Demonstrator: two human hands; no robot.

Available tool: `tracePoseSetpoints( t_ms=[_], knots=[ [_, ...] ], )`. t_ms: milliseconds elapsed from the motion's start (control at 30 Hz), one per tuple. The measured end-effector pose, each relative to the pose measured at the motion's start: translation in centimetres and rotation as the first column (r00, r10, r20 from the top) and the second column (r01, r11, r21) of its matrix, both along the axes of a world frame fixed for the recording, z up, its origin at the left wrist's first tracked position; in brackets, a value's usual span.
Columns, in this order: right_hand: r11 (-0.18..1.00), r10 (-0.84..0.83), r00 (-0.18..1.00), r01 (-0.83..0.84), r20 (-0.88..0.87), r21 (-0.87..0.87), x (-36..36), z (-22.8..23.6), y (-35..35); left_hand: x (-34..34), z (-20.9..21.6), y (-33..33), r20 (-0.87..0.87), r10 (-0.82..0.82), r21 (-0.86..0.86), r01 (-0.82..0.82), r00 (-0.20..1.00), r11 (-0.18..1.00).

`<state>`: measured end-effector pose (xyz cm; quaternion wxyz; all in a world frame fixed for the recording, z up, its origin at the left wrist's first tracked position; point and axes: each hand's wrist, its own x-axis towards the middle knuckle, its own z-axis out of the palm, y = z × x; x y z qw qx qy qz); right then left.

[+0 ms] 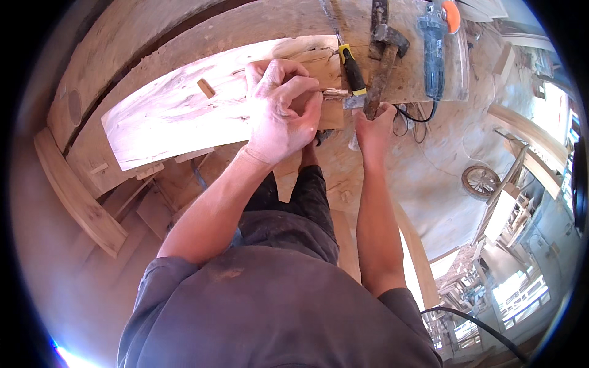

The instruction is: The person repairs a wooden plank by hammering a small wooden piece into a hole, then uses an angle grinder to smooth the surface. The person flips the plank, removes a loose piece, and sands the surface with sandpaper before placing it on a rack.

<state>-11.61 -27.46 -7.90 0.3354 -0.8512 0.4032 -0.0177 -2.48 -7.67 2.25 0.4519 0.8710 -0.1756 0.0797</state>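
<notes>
A pale board with a curved outline lies on the workbench, its right end cracked and splintered. My left hand is over that end, fingers curled in and thumb bent toward them; whatever they may hold is hidden. My right hand grips the lower end of the wooden handle of a hammer, whose dark metal head points away from me. Just left of the handle lies a hand tool with a black and yellow grip. A small wood chip rests on the board.
A blue angle grinder with an orange disc lies at the right of the workbench, its black cord hanging over the edge. Planks lean at the left. A spoked wheel and more timber are on the floor at right.
</notes>
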Motion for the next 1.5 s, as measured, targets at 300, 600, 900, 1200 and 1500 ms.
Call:
tracePoseSetpoints(
  t_ms=[300, 600, 900, 1200, 1500],
  knots=[
    [0.881, -0.033, 0.999, 0.02, 0.018, 0.473, 0.7, 2.3, -3.5, 0.2, 0.0, 0.2, 0.048, -0.059, -0.082, 0.063, 0.997, 0.995],
    [0.607, -0.327, 0.93, 0.071, 0.168, 0.791, -5.3, 13.4, 3.4, 0.3, -0.5, -0.5, 0.058, -0.061, -0.024, 0.063, 0.996, 0.998],
    [0.545, -0.157, 0.988, 0.078, 0.01, 0.835, -6.0, 14.1, 6.5, 0.1, -0.7, -0.6, 0.054, -0.04, 0.014, 0.039, 0.998, 0.999],
    [0.693, -0.008, 1.0, 0.027, -0.031, 0.721, -6.2, 14.4, 6.4, -0.1, -0.6, -0.5, 0.0, -0.042, 0.036, 0.042, 0.999, 0.998],
    [0.929, 0.194, 0.978, -0.157, -0.079, 0.335, -6.3, 14.0, 7.0, -0.1, -0.4, -0.2, -0.003, -0.058, 0.072, 0.058, 0.998, 0.996]
  ],
)
